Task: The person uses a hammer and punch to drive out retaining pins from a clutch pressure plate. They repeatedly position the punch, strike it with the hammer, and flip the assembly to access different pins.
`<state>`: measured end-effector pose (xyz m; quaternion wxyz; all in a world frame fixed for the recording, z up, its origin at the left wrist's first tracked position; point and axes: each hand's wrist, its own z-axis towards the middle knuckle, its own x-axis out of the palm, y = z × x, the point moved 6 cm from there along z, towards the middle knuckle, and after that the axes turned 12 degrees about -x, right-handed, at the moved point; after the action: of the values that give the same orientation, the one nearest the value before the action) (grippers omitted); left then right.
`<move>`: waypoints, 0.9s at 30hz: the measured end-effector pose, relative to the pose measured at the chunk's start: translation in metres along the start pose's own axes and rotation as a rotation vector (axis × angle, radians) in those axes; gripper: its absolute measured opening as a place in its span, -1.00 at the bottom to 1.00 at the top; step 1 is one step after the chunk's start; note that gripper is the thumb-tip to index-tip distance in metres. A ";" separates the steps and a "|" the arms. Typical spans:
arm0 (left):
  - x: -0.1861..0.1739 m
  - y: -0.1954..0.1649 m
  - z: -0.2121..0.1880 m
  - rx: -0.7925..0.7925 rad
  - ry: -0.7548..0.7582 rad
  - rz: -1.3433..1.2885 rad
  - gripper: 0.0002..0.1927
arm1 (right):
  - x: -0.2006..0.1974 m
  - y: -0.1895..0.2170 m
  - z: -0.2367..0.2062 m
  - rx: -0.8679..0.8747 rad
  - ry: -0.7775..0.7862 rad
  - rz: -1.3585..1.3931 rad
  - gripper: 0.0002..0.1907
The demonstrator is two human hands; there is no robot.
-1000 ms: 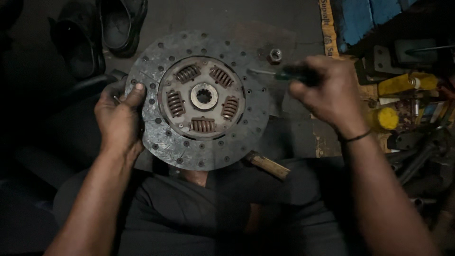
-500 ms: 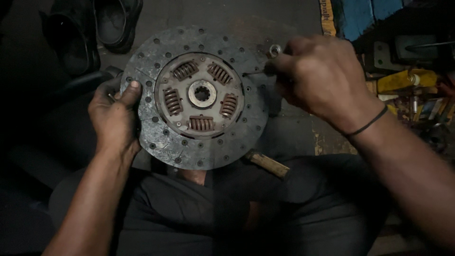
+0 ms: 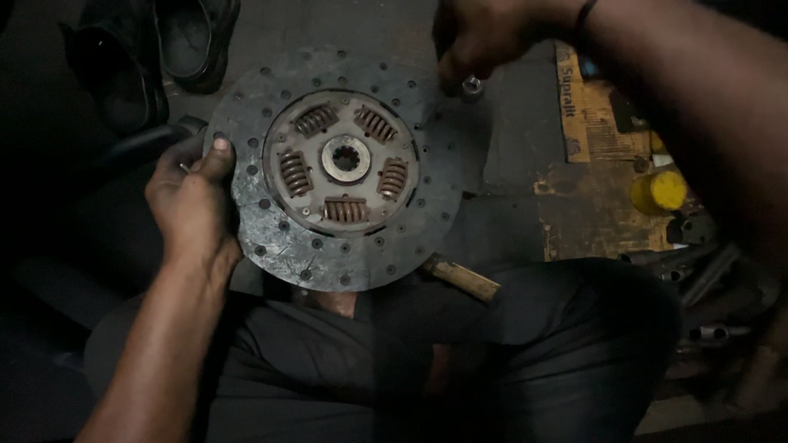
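The left hand (image 3: pixel 193 209) has its grip closed on the near-left rim of a clutch disc (image 3: pixel 427 205). The thumb is pressed flat on the face and the fingers are curled out of sight behind the edge. The disc lies face up across the person's lap and the dark floor, just right of that grip.

The right hand (image 3: pixel 484 37) is above the disc's far rim, fingers bent down over a small metal nut (image 3: pixel 471 84) that sits at the disc's edge. Whether the fingertips have closed on the nut or only touch it cannot be told.

The step in hand looks like steadying the disc with one hand while the other works at the nut. Handling so small a piece would call for a fine fingertip pinch, with the left grip kept firm.

The disc is a flat ring of grey, worn friction lining dotted with rivet holes. Inside it is a rusty steel centre plate with five coiled springs (image 3: pixel 345 210) set around a splined hub (image 3: pixel 345 158).

Further out:
- A wooden handle (image 3: pixel 461 279) pokes out from under the disc's near-right edge.
- Dark shoes (image 3: pixel 193 37) lie beyond the left grip.
- A stained yellowish board (image 3: pixel 591 123) and a yellow cap (image 3: pixel 658 190) lie off to the right.
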<state>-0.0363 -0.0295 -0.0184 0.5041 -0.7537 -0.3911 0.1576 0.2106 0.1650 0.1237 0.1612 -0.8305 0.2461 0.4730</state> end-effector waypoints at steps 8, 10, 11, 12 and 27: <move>0.004 -0.007 -0.003 -0.004 0.054 -0.076 -0.61 | 0.009 -0.027 -0.014 0.142 -0.035 0.260 -0.67; 0.005 -0.007 -0.004 0.012 0.073 -0.075 -0.61 | 0.017 -0.034 -0.024 0.216 -0.070 0.369 -0.67; 0.005 -0.008 -0.004 0.016 0.072 -0.062 -0.62 | 0.023 -0.035 -0.030 0.233 -0.094 0.461 -0.68; 0.006 -0.008 -0.005 0.021 0.070 -0.052 -0.63 | 0.030 -0.036 -0.038 0.250 -0.120 0.551 -0.68; 0.011 -0.018 -0.013 -0.057 0.060 -0.007 -0.66 | 0.350 -0.143 -0.043 0.747 -0.601 1.303 -0.64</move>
<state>-0.0285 -0.0260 0.0046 0.4943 -0.7708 -0.3829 0.1220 0.4723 0.1722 -0.1526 0.1791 -0.2489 0.7687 0.5613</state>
